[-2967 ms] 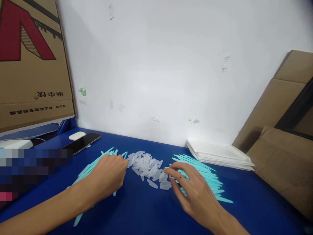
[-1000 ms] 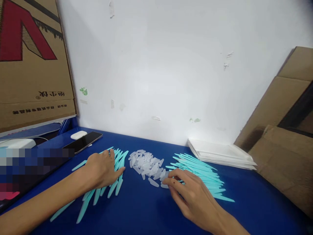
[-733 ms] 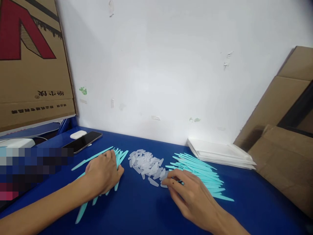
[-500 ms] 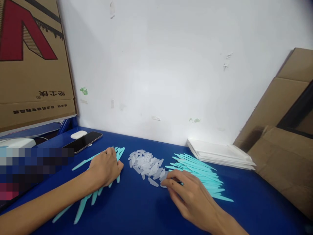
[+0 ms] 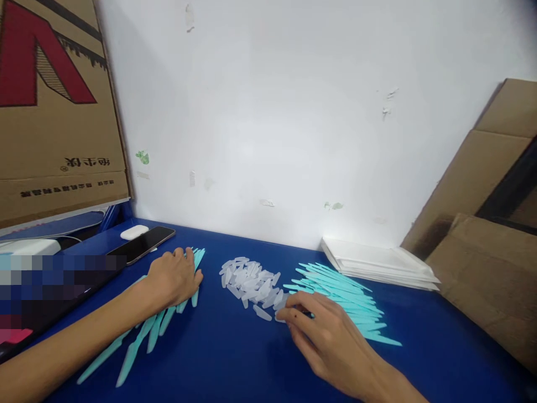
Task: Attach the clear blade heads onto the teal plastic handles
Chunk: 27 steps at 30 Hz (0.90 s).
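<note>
Head view: left hand (image 5: pixel 174 278) is palm-down over the left teal bunch (image 5: pixel 155 333), a set of flat knife-shaped pieces. Its fingers bend over the far ends, thumb along the bunch's right edge. Can't tell whether it's actually clamped on them; palm side is hidden. Narrow tips poke out past the fingertips toward the wall (image 5: pixel 268 112); broad ends fan out under the wrist and forearm toward the person.

Right hand (image 5: pixel 325 330) is loosely curled, index fingertip at the near-right edge of the translucent pile (image 5: pixel 251 280). Thumb tip is out of sight, so can't tell whether fingers and thumb are together, apart or pinching a piece. The hand also covers the left side of the right teal pile (image 5: pixel 354 305), whose pieces lie roughly parallel, slanting toward the near right.

Translucent pile: small flat tabs, loosely heaped between the two teal groups, closer to the right one. All three groups lie on the blue table (image 5: pixel 226 358).

Around: stack of white sheets (image 5: pixel 377 258) behind the right pile; dark phone (image 5: pixel 145 245) beyond the left hand, white case (image 5: pixel 134 232) just behind it. Printed cardboard box (image 5: pixel 62 134) at left, brown cardboard (image 5: pixel 482 268) at right.
</note>
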Motion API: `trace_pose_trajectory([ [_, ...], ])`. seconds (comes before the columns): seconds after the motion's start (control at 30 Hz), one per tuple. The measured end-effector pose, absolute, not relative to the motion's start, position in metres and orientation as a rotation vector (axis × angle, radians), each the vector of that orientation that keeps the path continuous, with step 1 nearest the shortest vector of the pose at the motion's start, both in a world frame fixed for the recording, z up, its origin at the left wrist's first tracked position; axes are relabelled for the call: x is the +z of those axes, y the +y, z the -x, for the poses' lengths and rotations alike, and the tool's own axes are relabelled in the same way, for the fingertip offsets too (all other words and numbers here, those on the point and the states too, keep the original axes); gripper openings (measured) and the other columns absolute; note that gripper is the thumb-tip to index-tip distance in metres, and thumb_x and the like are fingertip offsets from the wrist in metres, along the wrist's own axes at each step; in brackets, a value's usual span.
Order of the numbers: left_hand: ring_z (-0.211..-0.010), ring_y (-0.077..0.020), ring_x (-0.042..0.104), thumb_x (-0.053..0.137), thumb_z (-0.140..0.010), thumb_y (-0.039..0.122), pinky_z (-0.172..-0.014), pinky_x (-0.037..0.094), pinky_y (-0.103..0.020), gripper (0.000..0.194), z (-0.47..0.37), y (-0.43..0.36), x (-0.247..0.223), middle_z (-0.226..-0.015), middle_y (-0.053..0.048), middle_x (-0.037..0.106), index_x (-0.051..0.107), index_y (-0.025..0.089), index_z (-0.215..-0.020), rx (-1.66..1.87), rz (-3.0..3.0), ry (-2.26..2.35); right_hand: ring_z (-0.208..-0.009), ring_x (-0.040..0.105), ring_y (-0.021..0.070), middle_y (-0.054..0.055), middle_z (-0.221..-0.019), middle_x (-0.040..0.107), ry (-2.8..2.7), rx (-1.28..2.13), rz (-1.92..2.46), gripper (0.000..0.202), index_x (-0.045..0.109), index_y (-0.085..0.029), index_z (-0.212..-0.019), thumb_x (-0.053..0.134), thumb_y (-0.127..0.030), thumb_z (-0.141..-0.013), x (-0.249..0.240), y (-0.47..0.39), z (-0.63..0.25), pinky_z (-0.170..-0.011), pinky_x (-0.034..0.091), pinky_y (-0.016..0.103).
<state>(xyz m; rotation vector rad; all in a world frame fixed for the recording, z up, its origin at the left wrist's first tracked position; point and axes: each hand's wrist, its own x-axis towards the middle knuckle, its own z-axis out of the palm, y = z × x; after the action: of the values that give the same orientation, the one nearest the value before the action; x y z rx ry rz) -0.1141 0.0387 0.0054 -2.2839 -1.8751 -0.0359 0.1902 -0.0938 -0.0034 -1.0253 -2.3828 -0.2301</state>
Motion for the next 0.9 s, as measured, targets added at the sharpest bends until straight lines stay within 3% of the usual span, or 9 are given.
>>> trace_pose_trajectory([
  [0.13,-0.115,-0.0470,0.058,0.044,-0.098,0.041,-0.087,0.050,-0.052,0.061,0.103,0.036,0.007,-0.130,-0.032,0.057,0.050,0.003,-0.145,0.008,2.253,-1.789,-0.087,0.062,0.0197,0.006,-0.106,0.064,-2.359,-0.264,1.047,0.028,0.059,-0.022,-0.116,0.045,-0.006,-0.098,-0.003,-0.091,-0.192,-0.076,0.047,0.035],
  [0.33,-0.111,-0.0347,0.059,0.043,-0.101,0.030,-0.092,0.049,-0.046,0.039,0.091,0.030,0.012,-0.121,-0.018,0.063,0.064,0.015,-0.130,-0.098,2.506,-1.440,-0.095,0.065,0.0279,0.009,-0.106,0.068,-2.297,-0.541,1.285,0.025,0.058,-0.020,-0.124,0.045,-0.018,-0.103,0.011,-0.080,-0.214,-0.082,0.049,0.045],
  [0.5,-0.117,-0.0318,0.058,0.042,-0.102,0.039,-0.099,0.049,-0.044,0.043,0.089,0.025,0.009,-0.126,-0.016,0.062,0.062,0.016,-0.133,-0.232,2.680,-1.308,-0.082,0.070,0.0221,0.002,-0.100,0.072,-2.453,-0.238,1.559,0.021,0.065,-0.029,-0.114,0.046,-0.032,-0.106,0.026,-0.077,-0.247,-0.070,0.053,0.035],
  [0.63,-0.117,-0.0339,0.060,0.043,-0.101,0.041,-0.094,0.053,-0.045,0.046,0.090,0.022,0.004,-0.132,-0.019,0.059,0.062,0.015,-0.134,-0.272,2.746,-1.346,-0.096,0.071,0.0251,0.004,-0.126,0.066,-2.445,-0.143,1.698,0.031,0.062,-0.034,-0.127,0.059,-0.048,-0.099,0.027,-0.074,-0.269,-0.080,0.058,0.040],
  [0.77,-0.118,-0.0335,0.063,0.044,-0.100,0.037,-0.094,0.053,-0.044,0.045,0.091,0.022,-0.002,-0.142,-0.019,0.053,0.058,0.018,-0.139,-0.205,2.761,-1.404,-0.107,0.069,0.0311,0.013,-0.135,0.061,-2.443,-0.238,1.821,0.043,0.061,-0.025,-0.136,0.061,-0.045,-0.098,0.023,-0.069,-0.278,-0.085,0.059,0.044],
  [0.9,-0.103,-0.0296,0.069,0.041,-0.101,0.030,-0.085,0.055,-0.041,0.039,0.089,0.022,-0.003,-0.134,-0.017,0.058,0.061,0.019,-0.133,-0.179,2.761,-1.362,-0.111,0.068,0.0325,0.016,-0.128,0.066,-2.484,-0.278,1.902,0.040,0.062,-0.019,-0.134,0.054,-0.042,-0.102,0.021,-0.065,-0.275,-0.088,0.058,0.047],
])
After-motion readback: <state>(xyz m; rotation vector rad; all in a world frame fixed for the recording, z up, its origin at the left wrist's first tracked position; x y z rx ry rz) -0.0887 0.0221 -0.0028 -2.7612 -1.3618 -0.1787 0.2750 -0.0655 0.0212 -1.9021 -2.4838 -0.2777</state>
